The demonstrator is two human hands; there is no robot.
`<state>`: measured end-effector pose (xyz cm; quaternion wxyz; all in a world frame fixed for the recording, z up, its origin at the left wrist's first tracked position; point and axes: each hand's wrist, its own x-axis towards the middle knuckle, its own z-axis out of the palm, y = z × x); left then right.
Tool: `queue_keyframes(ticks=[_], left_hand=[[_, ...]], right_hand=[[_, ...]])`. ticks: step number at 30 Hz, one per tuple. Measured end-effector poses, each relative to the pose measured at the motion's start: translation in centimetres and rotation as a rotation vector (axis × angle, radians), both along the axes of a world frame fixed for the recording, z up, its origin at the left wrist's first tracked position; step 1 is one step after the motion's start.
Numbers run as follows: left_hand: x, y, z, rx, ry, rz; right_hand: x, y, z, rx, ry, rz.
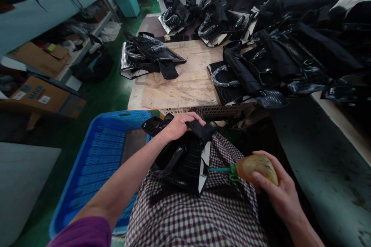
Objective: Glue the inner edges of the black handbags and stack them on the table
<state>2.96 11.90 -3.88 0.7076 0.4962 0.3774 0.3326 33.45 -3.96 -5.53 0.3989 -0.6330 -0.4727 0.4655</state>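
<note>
A glossy black bag piece (185, 160) with a crocodile texture lies on my lap over a checked apron (199, 220). My left hand (181, 124) grips its upper edge, fingers curled over the black material. My right hand (278, 191) is wrapped around a yellowish squeeze bottle (255, 166) with a green nozzle. The nozzle tip (216, 169) points left at the white edge of the bag piece.
A worn wooden board (185, 85) sits ahead with a black bag piece (150, 56) on it. Heaps of black bag parts (284, 50) cover the right side. A blue plastic crate (101, 162) stands at my left. Cardboard boxes (40, 96) and shelves line the far left.
</note>
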Motion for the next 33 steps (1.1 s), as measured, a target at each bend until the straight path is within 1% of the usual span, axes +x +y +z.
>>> queue_keyframes(ticks=[2, 5, 9, 12, 16, 18, 20, 22, 24, 26, 27, 29, 31, 33], left_hand=[[-0.1, 0.0, 0.2, 0.008, 0.006, 0.005], [-0.1, -0.2, 0.5, 0.028, 0.022, 0.012], [0.0, -0.4, 0.5, 0.05, 0.036, 0.017], [0.0, -0.4, 0.4, 0.069, 0.047, 0.011], [0.0, -0.5, 0.5, 0.114, 0.069, -0.005], [0.1, -0.5, 0.7, 0.151, 0.086, -0.007], [0.0, -0.5, 0.9, 0.197, 0.115, 0.0], [-0.4, -0.6, 1.1, 0.257, 0.156, 0.021], [-0.9, -0.9, 1.7, 0.319, 0.199, 0.059], [-1.5, -1.6, 2.7, 0.442, 0.264, 0.132], [-1.7, -2.2, 3.3, 0.551, 0.318, 0.185], [-1.8, -3.5, 4.6, 0.838, 0.466, 0.283], [-1.7, -5.0, 5.9, 1.066, 0.621, 0.297], [-1.6, -6.4, 6.6, 1.151, 0.724, 0.246]], right_hand=[[-0.1, 0.2, -0.4, 0.023, -0.022, -0.041], [-0.6, 0.4, -0.5, 0.041, -0.041, -0.063], [-1.2, 0.3, 0.0, 0.098, -0.092, -0.07], [-1.1, 0.0, 0.5, 0.131, -0.138, -0.053], [-0.8, -0.2, 1.2, 0.092, -0.142, -0.012], [-1.0, -0.2, 1.5, 0.022, -0.078, -0.008], [-1.3, 0.0, 1.9, -0.074, 0.059, -0.044], [-1.6, 0.1, 2.2, -0.151, 0.278, -0.114], [-1.7, 0.3, 2.4, -0.182, 0.504, -0.2], [-1.5, 0.5, 2.3, -0.165, 0.648, -0.284], [-1.3, 0.5, 2.2, -0.145, 0.687, -0.321], [-0.7, 0.6, 1.9, -0.09, 0.725, -0.382], [-0.2, 0.7, 1.4, -0.042, 0.73, -0.432], [0.1, 0.6, 1.0, -0.01, 0.727, -0.491]])
